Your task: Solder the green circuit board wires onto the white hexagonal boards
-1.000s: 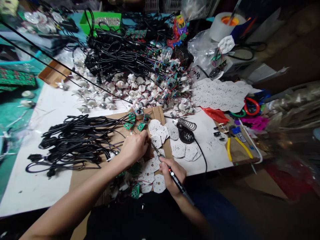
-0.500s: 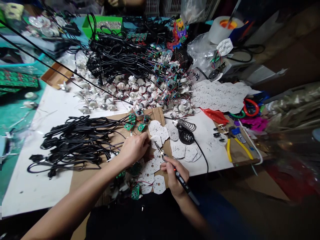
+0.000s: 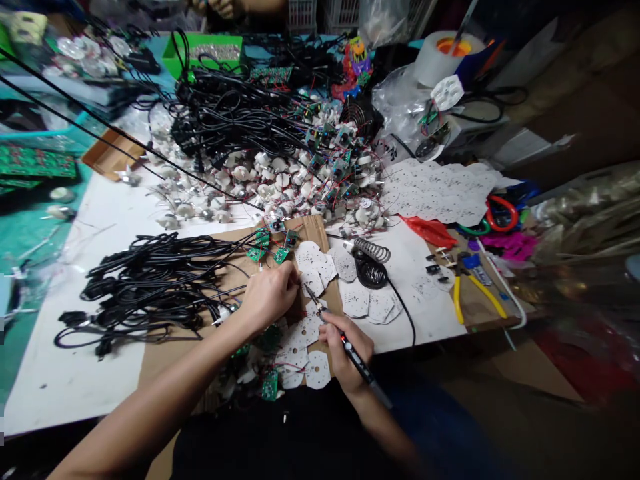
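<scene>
the right hand (image 3: 344,362) was wrapped around a soldering iron (image 3: 363,368), its tip slanting up and left to just beside the fingertips of the left hand (image 3: 273,293). the left hand's fingers were drawn together; whether they pinched anything could not be told. the iron was above white octagonal boards (image 3: 314,327), which overlapped on a cardboard sheet (image 3: 163,353) along the middle of the bench's near edge. small green circuit boards (image 3: 257,252) lay just beyond the left hand, and bundled black cables (image 3: 145,273) stretched from there toward the bench's left edge. the iron's stand (image 3: 371,272) stood to the right of the boards. yellow-handled pliers (image 3: 483,293) lay open at the near right corner of the bench (image 3: 90,373).
</scene>
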Motion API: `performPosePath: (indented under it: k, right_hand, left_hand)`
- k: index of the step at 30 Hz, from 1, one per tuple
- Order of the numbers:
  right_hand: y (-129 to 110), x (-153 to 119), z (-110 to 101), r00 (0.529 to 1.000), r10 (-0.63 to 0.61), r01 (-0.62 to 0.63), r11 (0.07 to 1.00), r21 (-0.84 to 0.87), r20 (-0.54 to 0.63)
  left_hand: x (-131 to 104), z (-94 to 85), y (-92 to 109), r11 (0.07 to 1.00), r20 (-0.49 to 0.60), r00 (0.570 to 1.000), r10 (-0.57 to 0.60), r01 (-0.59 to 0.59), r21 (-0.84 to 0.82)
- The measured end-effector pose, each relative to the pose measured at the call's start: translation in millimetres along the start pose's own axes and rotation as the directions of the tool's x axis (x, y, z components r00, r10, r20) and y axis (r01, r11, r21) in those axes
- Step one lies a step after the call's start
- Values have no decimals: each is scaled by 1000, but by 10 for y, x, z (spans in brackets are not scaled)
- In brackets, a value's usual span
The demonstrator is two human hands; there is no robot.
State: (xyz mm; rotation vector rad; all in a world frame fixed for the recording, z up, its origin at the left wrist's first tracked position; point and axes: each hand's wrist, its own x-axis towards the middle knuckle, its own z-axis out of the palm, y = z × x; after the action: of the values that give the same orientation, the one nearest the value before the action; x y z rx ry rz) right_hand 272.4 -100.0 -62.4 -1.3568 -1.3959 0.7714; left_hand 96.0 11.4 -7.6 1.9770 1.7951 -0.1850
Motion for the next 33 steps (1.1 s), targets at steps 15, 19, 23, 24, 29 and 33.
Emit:
performPosePath:
  k: [15, 19, 23, 24, 29, 33]
  right_hand:
    - [8, -20, -6, 999, -36, 37, 999, -36, 23]
    - [0, -22, -5, 999, -43, 45, 996, -76, 33]
    - [19, -34, 1, 993, -107, 111, 987, -115, 45]
    - [19, -32, 1, 990, -130, 136, 983, -125, 53]
    - [-10, -17, -5, 990, -125, 131, 985, -110, 61]
    - [-28, -26, -3, 999, -49, 49, 999, -17, -7]
  left_hand:
    - [12, -41, 39, 998, 53, 998, -42, 40, 44]
    - [6, -50, 45, 999, 43, 998, -40, 39, 33]
    - [3, -42, 57, 999, 42, 998, -45, 44, 24]
    - [3, -40, 61, 999, 38, 998, -47, 46, 27]
    - [7, -41, 80, 997, 34, 997, -65, 64, 31]
    - [11, -31, 71, 998, 16, 998, -64, 64, 15]
